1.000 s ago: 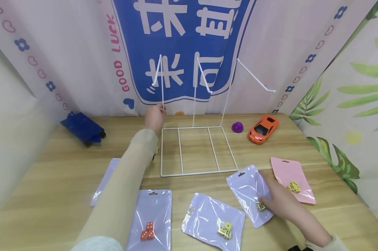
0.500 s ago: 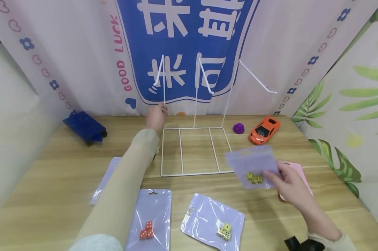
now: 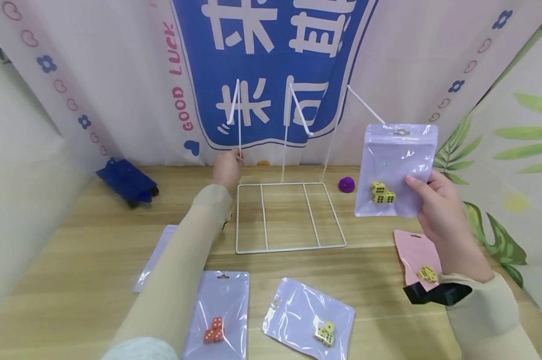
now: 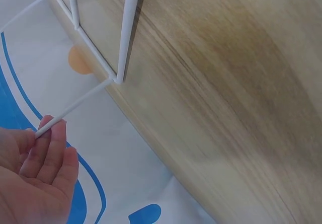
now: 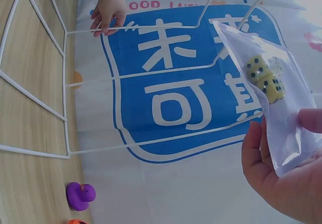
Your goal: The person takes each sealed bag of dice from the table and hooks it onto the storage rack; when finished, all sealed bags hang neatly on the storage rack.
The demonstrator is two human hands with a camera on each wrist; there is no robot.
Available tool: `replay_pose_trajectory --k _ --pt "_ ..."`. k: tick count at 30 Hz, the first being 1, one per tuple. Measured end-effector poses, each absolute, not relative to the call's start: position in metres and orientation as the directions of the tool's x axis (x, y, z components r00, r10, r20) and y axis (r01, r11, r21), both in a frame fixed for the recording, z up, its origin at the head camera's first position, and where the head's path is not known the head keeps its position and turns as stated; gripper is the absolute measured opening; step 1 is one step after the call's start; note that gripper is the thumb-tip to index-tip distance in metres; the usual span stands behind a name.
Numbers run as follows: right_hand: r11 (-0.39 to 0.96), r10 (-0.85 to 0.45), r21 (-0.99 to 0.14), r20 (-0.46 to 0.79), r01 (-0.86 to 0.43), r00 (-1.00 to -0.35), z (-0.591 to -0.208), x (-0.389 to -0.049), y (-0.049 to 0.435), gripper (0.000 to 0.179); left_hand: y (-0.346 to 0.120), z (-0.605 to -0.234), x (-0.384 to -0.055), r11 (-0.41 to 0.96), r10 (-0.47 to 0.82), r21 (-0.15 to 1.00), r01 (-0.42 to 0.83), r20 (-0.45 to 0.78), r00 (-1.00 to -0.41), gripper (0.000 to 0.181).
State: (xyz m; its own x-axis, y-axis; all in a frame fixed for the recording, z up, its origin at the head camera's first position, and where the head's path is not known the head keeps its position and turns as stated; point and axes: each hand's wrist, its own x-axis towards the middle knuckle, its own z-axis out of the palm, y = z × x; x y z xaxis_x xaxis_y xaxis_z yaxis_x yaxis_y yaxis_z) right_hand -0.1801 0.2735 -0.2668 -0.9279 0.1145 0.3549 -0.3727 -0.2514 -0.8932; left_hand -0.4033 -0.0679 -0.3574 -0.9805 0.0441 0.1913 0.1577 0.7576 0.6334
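R hand point(image 3: 444, 215) pinches lilac bag point(image 3: 397, 160) w/ yellow dice point(image 3: 380, 195), held up above desk point(image 3: 73, 250), R side; L hand point(image 3: 227, 168) pinches L upright point(image 4: 83, 100) of white rack point(image 3: 291, 249) nr back edge. Backdrop point(image 3: 277, 70): pink "GOOD LUCK", white "未来可期".

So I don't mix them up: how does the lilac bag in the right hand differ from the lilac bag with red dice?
Contents: the held bag shows yellow dice with black dots; the table bag shows red dice with white dots.
Pose: the held bag is raised, slotted end up, in the right hand; the table bag lies on the tabletop.
Both are lilac with a hanging slot at one end.
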Motion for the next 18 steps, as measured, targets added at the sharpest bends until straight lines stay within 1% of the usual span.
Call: replay_pose_trajectory --k 6,10,12,15,18 --pt "-0.292 0.125 -0.896 0.312 -0.336 -0.942 -0.276 -0.193 0.272 0.014 -0.067 -0.357 -0.405 0.781 0.050 0.603 0.162 0.199 -0.979 0.012" --pt "-0.231 0.134 -0.928 0.265 -0.290 -0.955 -0.281 -0.203 0.273 0.013 -0.065 -0.357 -0.405 0.795 0.057 0.583 0.167 0.203 -0.978 0.011" --pt "-0.147 0.151 -0.957 0.230 -0.252 -0.961 -0.280 -0.213 0.273 0.017 -0.066 -0.358 -0.405 0.800 0.054 0.578 0.162 0.199 -0.978 0.012" --pt "0.050 0.183 -0.987 0.159 -0.152 -0.970 -0.274 -0.231 0.271 0.036 -0.068 -0.359 -0.406 0.800 0.053 0.578 0.161 0.199 -0.978 0.011" --pt "0.235 0.202 -0.970 0.114 -0.065 -0.973 -0.267 -0.251 0.269 0.054 -0.071 -0.359 -0.408 0.788 0.049 0.592 0.170 0.215 -0.975 0.012"
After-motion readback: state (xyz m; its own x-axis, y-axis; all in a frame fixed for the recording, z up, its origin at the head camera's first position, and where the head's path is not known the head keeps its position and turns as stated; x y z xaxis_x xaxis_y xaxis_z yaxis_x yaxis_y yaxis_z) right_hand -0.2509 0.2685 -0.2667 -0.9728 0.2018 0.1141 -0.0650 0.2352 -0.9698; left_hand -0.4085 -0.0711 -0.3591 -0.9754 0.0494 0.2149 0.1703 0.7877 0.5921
